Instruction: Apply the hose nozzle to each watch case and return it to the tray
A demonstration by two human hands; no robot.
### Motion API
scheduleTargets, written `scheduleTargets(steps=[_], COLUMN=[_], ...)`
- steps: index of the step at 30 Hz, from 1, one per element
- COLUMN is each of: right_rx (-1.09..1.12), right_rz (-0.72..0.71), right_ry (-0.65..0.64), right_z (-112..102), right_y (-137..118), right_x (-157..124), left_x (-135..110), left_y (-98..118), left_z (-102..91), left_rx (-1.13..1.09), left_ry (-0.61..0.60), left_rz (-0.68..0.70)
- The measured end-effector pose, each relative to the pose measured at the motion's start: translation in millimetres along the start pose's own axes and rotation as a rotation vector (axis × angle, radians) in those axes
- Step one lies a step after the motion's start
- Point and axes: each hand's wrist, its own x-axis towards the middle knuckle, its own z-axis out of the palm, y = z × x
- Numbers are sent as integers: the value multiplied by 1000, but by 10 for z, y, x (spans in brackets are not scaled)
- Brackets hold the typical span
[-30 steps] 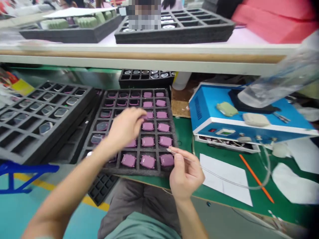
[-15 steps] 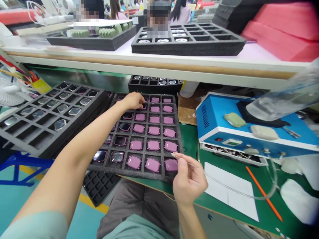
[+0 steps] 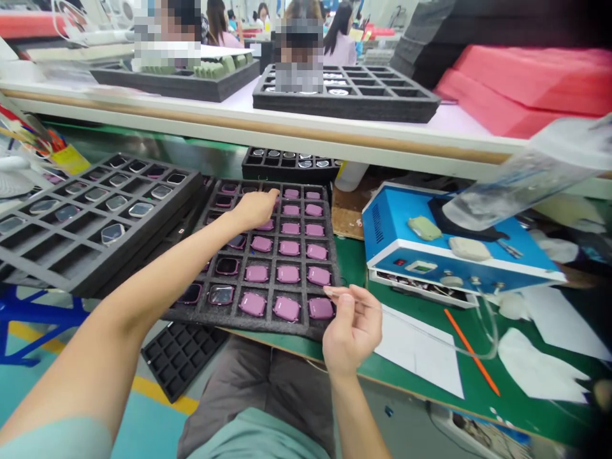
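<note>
A black foam tray (image 3: 210, 317) lies in front of me, its compartments holding purple watch cases (image 3: 289, 247). Most on the right lie with plain purple backs up; on the left, several show dark screens (image 3: 227, 266). My left hand (image 3: 255, 209) reaches over the upper middle of the tray, fingers bent down at a compartment. The hand hides what is between its fingertips. Close to the tray's lower right corner, my right hand (image 3: 352, 326) is closed on a thin clear tube (image 3: 421, 330), whose tip points left past the fingers.
A blue machine (image 3: 396, 223) stands right, near white paper (image 3: 415, 357) and an orange stick (image 3: 471, 352). A grey tray of watches (image 3: 95, 255) is at left. Overhead runs a shelf edge (image 3: 287, 132) bearing more trays. Another black tray (image 3: 179, 357) lies low down. People sit beyond.
My left hand has shifted slightly within the upper middle of the tray, and the dark screen seen under its fingers is no longer visible. My right hand still grips the tube. The view has shifted.
</note>
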Motion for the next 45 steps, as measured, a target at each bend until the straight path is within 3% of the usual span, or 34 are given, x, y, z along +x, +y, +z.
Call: scheduleTargets(steps=[3,5,7,9,11,14,22,29,45], right_rx=[5,8,14,4,-19,-39,-28,1,-31], right_rz=[-25,-52,-83,-97,-93,-92,-134,-119,-105], right_ry=[0,-3,-10,-16,-17,-9,-45,0,9], right_z=[19,30,32,24,10,-9,-10,2,-22], right_y=[1,2,10,23,39,53,35,37,43], right_x=[16,30,45,54,55,46,39,42,59], left_x=[-525,-928,-1265,-1466,-1533,-1512,-1522,-1535,-1562], left_y=[359,635,889,1089,1216,1275,1260,1336,1364], left_z=[64,205,389,563,686,760,758,718,733], left_rx=[-187,-650,-1052,-1313,-1427,-1467,-1537,-1528,-1413], left_ry=[78,161,156,146,153,232,372,303,367], left_rz=[37,-13,-130,-252,-340,-396,-351,-335,-295])
